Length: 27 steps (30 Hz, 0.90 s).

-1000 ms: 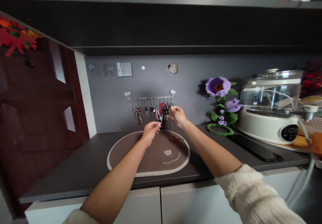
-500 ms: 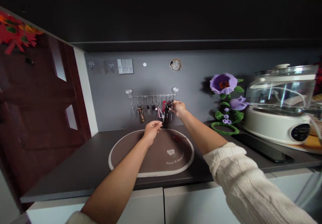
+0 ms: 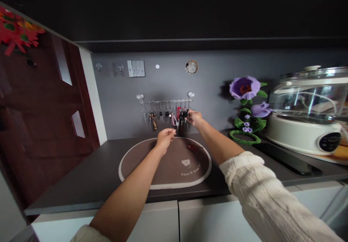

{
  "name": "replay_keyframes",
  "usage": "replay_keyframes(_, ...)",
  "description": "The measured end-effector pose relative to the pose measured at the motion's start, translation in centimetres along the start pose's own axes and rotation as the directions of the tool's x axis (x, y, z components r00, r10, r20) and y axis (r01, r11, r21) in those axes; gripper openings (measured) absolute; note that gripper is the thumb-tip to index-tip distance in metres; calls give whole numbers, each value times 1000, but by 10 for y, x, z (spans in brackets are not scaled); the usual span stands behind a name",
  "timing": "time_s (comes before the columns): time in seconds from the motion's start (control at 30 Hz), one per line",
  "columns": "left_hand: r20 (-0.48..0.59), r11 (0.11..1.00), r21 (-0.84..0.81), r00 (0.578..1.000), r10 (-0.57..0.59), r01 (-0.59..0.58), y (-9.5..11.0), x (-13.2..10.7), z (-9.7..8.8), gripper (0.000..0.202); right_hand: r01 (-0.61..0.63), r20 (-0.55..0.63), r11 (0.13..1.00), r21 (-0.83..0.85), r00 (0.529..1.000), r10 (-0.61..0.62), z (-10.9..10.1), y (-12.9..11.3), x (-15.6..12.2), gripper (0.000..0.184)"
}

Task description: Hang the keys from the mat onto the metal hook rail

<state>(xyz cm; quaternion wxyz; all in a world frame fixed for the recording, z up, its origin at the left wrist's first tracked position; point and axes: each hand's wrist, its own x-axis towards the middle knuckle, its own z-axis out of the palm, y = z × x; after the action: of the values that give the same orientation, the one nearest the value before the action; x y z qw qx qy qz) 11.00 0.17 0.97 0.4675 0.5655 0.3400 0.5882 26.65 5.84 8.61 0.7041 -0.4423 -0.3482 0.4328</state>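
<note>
A metal hook rail [image 3: 166,101] on the grey wall carries several bunches of keys [image 3: 152,116], among them a pink strap and a red cord. My right hand [image 3: 195,118] is at the rail's right end, fingers closed on a bunch of keys [image 3: 187,114] there. Lower and further left, my left hand [image 3: 165,140] hovers above the mat with thumb and fingertips pressed together; whatever it may pinch is too small to make out. On the brown oval mat [image 3: 136,162] lies a small dark red item [image 3: 192,147], partly see-through at its edge.
To the right stand purple knitted flowers [image 3: 244,88] with a green ring base, and a white appliance [image 3: 301,131] with a clear upper part. A black phone-like slab [image 3: 292,159] lies before them. A dark cabinet [image 3: 174,13] overhangs the counter [image 3: 81,173]. Wall hooks [image 3: 120,68] hang at left.
The camera view has shifted slightly. My right hand stays at the rail's right end, its fingers a little lower against the keys. My left hand keeps its pinch over the mat.
</note>
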Motion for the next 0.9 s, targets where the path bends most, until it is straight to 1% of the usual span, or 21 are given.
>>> replay_keyframes(0.3, -2, 1000, 26, 1000, -2, 2, -2, 1, 0, 31, 59, 48, 998, -32, 997, -58, -9, 6, 1, 12)
replay_keyframes(0.43, -4, 1000, 24, 1000, -15, 15, -1, 0, 0, 29, 73, 74, 996, -40, 995, -70, -16, 8, -2, 12)
replay_keyframes(0.53, 15, 1000, 30, 1000, -7, 6, -1, -1, 0, 28, 69, 66, 996, -54, 996, -65, -24, 7, -5, 11)
replay_keyframes(0.7, 65, 998, 67, 998, -2, -2, -2, -3, -1, 25, 29, 61, 997, -76, 998, -25, -39, 5, -19, 11)
replay_keyframes(0.8, 86, 996, 94, 996, -15, 7, -2, -4, -1, 26, 8, 96, 995, -100, 995, 1, -49, 7, -33, 10)
replay_keyframes(0.9, 115, 991, 133, 993, -29, 14, -3, -6, 0, 26, 11, 167, 983, -184, 986, 20, -59, 14, -48, 7)
